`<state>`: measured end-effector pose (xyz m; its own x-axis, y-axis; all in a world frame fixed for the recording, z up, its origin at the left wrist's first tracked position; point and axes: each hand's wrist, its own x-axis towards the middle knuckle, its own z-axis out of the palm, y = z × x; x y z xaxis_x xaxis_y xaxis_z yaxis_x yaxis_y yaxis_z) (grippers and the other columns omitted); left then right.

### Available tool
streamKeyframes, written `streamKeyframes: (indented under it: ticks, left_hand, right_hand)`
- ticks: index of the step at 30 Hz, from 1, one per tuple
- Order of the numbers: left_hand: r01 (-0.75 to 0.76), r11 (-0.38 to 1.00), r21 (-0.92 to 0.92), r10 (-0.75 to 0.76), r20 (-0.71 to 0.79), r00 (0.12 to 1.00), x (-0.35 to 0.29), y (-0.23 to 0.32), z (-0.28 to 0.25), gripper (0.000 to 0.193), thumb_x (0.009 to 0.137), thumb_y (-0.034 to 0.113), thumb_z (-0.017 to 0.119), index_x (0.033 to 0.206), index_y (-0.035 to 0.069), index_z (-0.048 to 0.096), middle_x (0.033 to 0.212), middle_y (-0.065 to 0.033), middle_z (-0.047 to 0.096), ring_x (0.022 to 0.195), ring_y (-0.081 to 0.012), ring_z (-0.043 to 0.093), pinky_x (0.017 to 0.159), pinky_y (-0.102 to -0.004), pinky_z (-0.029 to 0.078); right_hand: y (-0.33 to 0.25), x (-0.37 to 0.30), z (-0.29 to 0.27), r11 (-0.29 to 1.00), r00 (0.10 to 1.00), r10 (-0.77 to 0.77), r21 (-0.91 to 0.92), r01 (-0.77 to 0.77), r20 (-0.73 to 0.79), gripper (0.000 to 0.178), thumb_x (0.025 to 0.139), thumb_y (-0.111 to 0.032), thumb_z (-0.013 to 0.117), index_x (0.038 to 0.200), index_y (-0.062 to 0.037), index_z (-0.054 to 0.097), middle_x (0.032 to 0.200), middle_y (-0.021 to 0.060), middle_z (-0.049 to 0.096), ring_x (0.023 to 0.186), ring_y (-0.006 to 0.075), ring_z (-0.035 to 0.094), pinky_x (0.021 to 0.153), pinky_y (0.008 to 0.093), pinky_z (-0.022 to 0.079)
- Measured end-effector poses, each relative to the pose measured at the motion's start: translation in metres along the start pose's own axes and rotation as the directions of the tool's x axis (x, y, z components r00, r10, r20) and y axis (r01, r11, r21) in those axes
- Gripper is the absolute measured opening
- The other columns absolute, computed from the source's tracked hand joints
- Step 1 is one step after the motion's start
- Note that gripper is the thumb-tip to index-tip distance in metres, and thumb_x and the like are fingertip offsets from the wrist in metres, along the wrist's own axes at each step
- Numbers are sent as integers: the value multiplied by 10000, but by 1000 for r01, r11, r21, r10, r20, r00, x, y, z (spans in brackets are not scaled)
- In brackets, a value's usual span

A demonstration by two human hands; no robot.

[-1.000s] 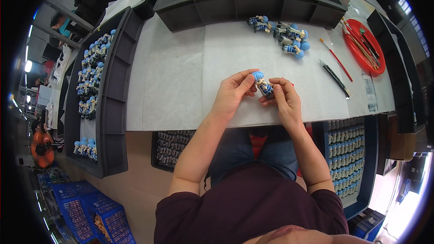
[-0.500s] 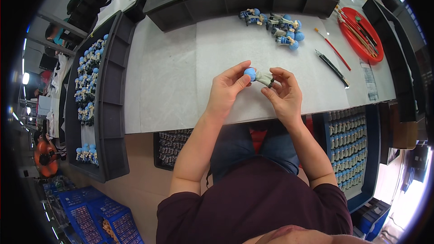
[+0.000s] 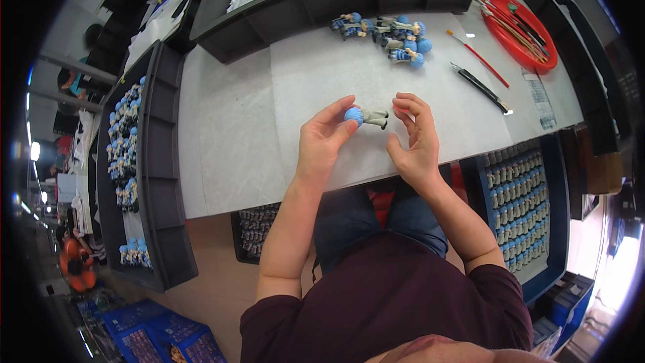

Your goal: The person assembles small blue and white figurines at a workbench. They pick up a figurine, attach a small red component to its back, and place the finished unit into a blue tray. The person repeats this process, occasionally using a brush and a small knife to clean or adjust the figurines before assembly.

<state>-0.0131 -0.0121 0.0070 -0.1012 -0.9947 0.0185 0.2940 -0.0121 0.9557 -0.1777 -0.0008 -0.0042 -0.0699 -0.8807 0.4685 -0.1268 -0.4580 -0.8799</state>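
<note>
Figurine (image 3: 366, 117): up over the near part of the table, details last. Biggest first.

Table (image 3: 225, 114): pale sheet on top, near edge just in front of the lap. Far crate (image 3: 336, 10) sits across its back, dark grey, blue-haired figurines in rows inside. Left crate (image 3: 160, 181), same grey, stands at the left edge, also stocked. Blue crate (image 3: 559, 208), lower right, below table level, holds more rows.

Red dish (image 3: 539, 66): far right, brushes in it.

Left hand (image 3: 320, 141): thumb and fingers closed in a pinch on the figurine's head. Right hand (image 3: 420, 144): thumb and fingers well parted in a C, nothing in it that I can see (reddish patch by its fingertips, too small to tell).

Pile (image 3: 406, 55) of loose figurines near the far crate. Black tool (image 3: 480, 86) and red brush (image 3: 480, 58) lie right of it, apart.

Figurine itself: roughly level, back of head toward camera, feet pointing at the right hand, not touching it.

Step in hand, my read: turning one piece over to check it. Next move calls for a light right-hand pinch on the legs, left grip kept.
</note>
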Motion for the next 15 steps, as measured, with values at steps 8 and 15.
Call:
streamKeyframes:
  ticks: [8,15]
  left_hand:
    - [-35,987,158,29,40,999,-6,-7,2,268,761,-31,669,1016,-18,586,1021,-73,598,938,-141,579,797,-261,502]
    - [-35,958,284,21,53,998,-10,0,13,238,739,-37,686,936,-3,556,1125,-139,542,962,-171,578,830,-287,517]
  right_hand:
    - [7,42,-71,920,999,-9,-393,-10,-47,268,728,71,565,982,-7,599,942,108,633,798,197,618,715,295,484]
    - [3,40,-43,836,962,-34,-520,176,270,193,730,-22,653,922,-25,634,902,117,647,845,253,603,737,328,476]
